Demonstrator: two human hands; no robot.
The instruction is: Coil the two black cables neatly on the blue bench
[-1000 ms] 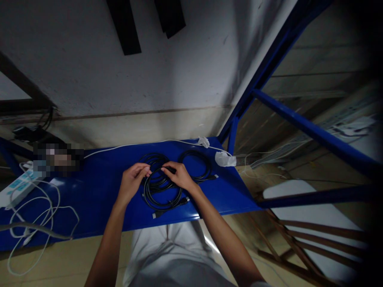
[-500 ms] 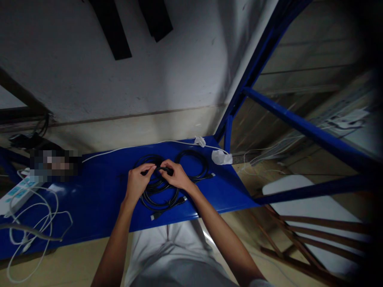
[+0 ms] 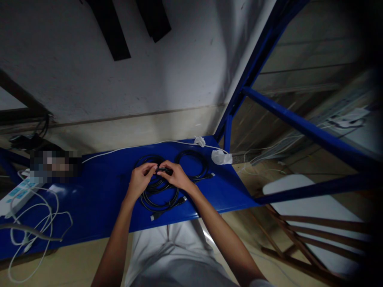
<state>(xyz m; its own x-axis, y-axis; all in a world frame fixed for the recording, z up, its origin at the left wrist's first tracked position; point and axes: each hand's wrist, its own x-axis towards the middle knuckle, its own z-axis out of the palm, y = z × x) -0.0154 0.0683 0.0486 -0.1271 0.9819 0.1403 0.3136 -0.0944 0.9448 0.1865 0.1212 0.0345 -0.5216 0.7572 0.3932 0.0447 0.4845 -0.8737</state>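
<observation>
Several coiled black cables (image 3: 160,205) with plugs at their ends lie on the blue table (image 3: 98,199). Over the middle coils, my left hand (image 3: 142,178) pinches a piece of black cable between thumb and fingers. Close on its right, my right hand (image 3: 172,174) is closed on the same bundle of black cable. The fingertips of both hands nearly touch. Another black coil (image 3: 206,165) rests to the right of my right hand, its plug pointing right. What lies under my fingers is partly hidden.
A white power strip (image 3: 18,195) and tangled white cable (image 3: 44,235) are at the far left. Crumpled white pieces (image 3: 221,157) lie at the back right, by a thin white cable. A blue metal frame (image 3: 287,113) and a chair (image 3: 317,215) stand at the right.
My left hand has shifted slightly right, nearer my right hand. My right hand has moved slightly left. The coils on the table have stayed in place.
</observation>
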